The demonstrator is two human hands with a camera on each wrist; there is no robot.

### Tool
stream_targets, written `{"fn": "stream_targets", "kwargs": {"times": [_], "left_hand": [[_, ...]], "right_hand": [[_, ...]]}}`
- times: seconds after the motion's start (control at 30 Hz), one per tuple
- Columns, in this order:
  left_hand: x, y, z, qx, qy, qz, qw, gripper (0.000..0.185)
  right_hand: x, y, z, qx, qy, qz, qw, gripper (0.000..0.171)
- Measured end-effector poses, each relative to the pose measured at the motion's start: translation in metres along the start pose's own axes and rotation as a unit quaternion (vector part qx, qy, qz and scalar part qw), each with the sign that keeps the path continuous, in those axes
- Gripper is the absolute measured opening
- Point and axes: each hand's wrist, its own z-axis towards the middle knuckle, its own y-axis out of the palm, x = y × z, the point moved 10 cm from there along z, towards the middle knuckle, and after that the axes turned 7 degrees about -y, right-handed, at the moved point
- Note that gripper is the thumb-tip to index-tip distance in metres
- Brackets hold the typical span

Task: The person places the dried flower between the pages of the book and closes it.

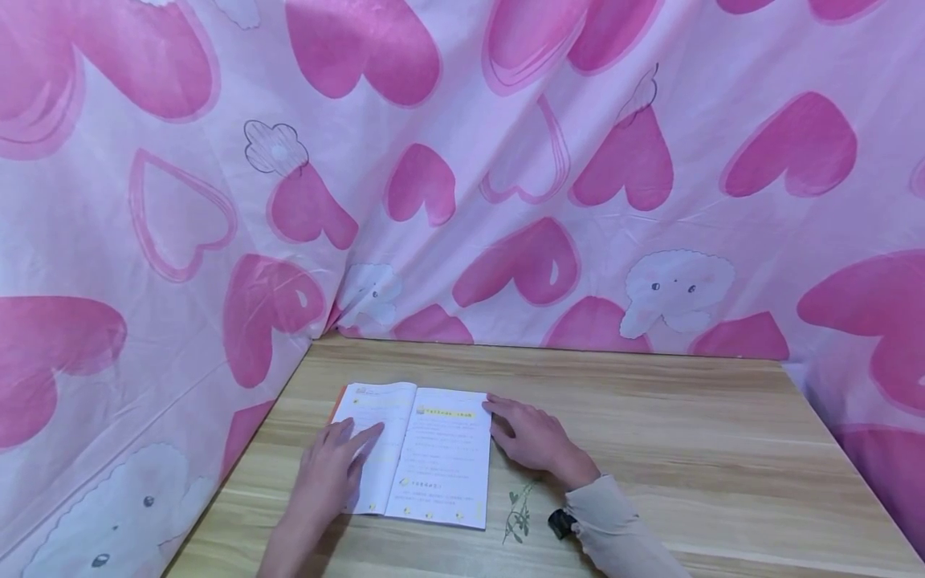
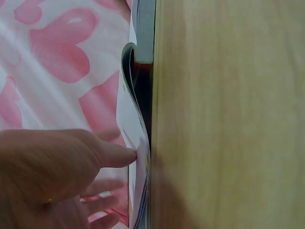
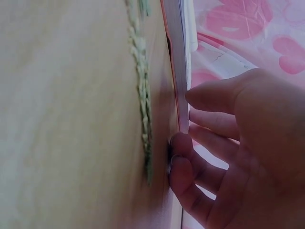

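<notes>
The book (image 1: 415,453) lies open on the table (image 1: 686,449), near its left edge. Your left hand (image 1: 328,474) rests flat on the left page, fingers straight. Your right hand (image 1: 531,437) lies at the book's right edge, fingers loosely extended, tips touching the page edges. A green sprig (image 1: 517,514) lies just beside the book.

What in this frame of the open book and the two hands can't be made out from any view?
- Printed text on the book: head view, too small and blurred to read.
- Part of the left page: head view, covered by the left hand.
- Small black object by the right sleeve: head view, too small to identify.
- Green sprig: blurred in the right wrist view.
- Right hand fingertips: whether under the cover, unclear.
</notes>
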Motion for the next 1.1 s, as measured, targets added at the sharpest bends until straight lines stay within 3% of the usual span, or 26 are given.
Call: {"fn": "stream_targets", "kwargs": {"times": [0.27, 0.5, 0.67, 0.93, 1.1], "left_hand": [[0.004, 0.014, 0.003, -0.051, -0.014, 0.005, 0.9986, 0.054], [0.006, 0.010, 0.000, -0.042, 0.000, 0.013, 0.9991, 0.054], [0.008, 0.009, -0.002, -0.055, 0.001, 0.019, 0.9983, 0.054], [0.009, 0.009, -0.003, -0.049, 0.004, 0.025, 0.9985, 0.054], [0.007, 0.010, -0.002, -0.053, -0.003, 0.022, 0.9984, 0.053]], "right_hand": [[0.006, -0.007, -0.005, 0.001, 0.012, 0.028, 1.000, 0.048], [0.008, -0.026, -0.013, 0.019, 0.030, 0.033, 0.999, 0.036], [0.009, -0.037, -0.023, 0.022, 0.042, 0.031, 0.998, 0.025], [0.007, -0.039, -0.043, 0.001, 0.016, 0.008, 1.000, 0.012], [-0.001, -0.029, -0.057, -0.037, -0.033, 0.030, 0.998, 0.007]]}}
